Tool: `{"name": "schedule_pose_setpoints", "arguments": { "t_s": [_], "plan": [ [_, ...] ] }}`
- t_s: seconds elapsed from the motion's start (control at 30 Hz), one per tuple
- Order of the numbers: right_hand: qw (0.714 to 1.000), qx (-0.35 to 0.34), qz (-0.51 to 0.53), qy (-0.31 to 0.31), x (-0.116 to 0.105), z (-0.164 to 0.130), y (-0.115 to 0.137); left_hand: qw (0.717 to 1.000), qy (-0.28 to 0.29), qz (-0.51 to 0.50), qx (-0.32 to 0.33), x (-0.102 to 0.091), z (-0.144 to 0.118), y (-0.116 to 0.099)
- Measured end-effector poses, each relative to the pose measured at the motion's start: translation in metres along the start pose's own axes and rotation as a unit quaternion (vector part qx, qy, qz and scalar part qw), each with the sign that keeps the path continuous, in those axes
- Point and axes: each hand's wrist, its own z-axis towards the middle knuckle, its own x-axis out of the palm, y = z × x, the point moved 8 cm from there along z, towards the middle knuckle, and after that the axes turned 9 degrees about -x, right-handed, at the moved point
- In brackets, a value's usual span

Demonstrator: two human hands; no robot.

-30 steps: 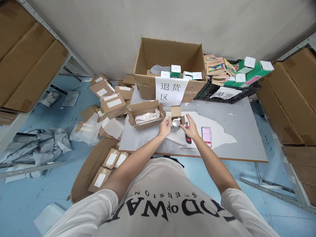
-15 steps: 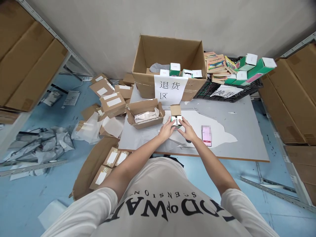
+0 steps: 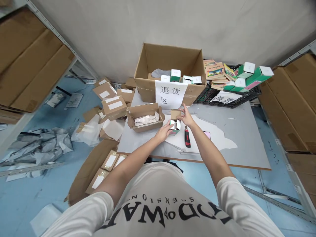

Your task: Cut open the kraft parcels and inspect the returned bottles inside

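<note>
A small green-and-white carton [image 3: 174, 127] stands on the table with its top open and its brown-lined lid flap [image 3: 175, 114] raised. My left hand [image 3: 164, 132] grips the carton's left side, thumb near the top edge. At the raised flap's right edge is my right hand [image 3: 187, 118], with its thumb and fingers closed on the edge and the index finger pointing up. What lies inside the carton is too small to make out. A red-and-black utility knife [image 3: 187, 138] rests on white paper [image 3: 217, 135] below my right hand.
An open cardboard tray box [image 3: 145, 126] with crumpled paper sits left of the carton. Behind are a large cardboard box [image 3: 145, 89] with a paper sign and a black crate [image 3: 204, 95] of booklets and green boxes. A phone [image 3: 207, 134] is partly behind my right forearm.
My right hand has moved from the carton's right side up to its raised flap. The utility knife now shows fully, while my forearm covers most of the phone. The view has shifted slightly.
</note>
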Motion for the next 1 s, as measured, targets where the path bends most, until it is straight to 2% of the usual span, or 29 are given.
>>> {"name": "schedule_pose_setpoints", "arguments": {
  "t_s": [0.13,0.23,0.33,0.5,0.8,1.0],
  "plan": [
    [0.992,-0.049,-0.073,0.087,0.01,-0.01,0.019,0.999,-0.02,-0.026,-0.002,-0.008,0.003,0.003],
    [0.963,-0.123,-0.182,0.156,0.016,-0.034,0.035,0.998,-0.026,-0.06,-0.019,-0.01,0.002,0.006],
    [0.934,-0.155,-0.256,0.194,0.019,-0.058,0.038,0.992,-0.022,-0.12,-0.04,-0.007,0.0,0.011],
    [0.92,-0.168,-0.303,0.186,0.022,-0.076,0.028,0.979,-0.019,-0.2,-0.044,-0.001,-0.004,0.014],
    [0.919,-0.185,-0.319,0.144,0.036,-0.085,0.029,0.978,-0.017,-0.195,-0.068,-0.003,-0.006,0.015],
    [0.911,-0.187,-0.32,0.179,0.038,-0.088,0.026,0.979,-0.017,-0.194,-0.062,-0.004,-0.007,0.017]
  ]
}}
